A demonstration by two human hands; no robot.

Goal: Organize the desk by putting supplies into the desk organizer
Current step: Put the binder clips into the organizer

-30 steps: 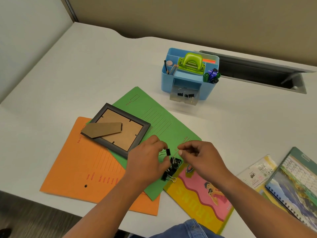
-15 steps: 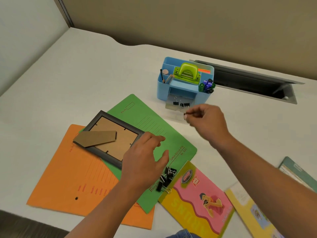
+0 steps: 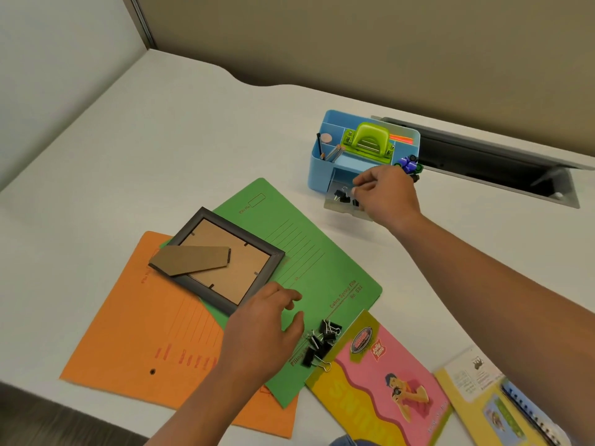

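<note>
The right hand (image 3: 383,194), fingertips pinched together, is over the open drawer (image 3: 335,206) of the organizer (image 3: 317,169) near the tabletop's far edge. Whether it holds a clip cannot be told. An off-centre release would drop a clip outside the drawer. The left hand (image 3: 264,326), fingers apart, hovers beside the binder clips (image 3: 318,344) near the near edge. Half a second earlier the right hand was short of the drawer.

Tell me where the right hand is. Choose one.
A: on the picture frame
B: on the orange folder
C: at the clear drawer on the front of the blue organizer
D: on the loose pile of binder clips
C: the right hand reaches to the clear drawer at the front of the blue organizer, right beside the black binder clips lying in it.
</note>
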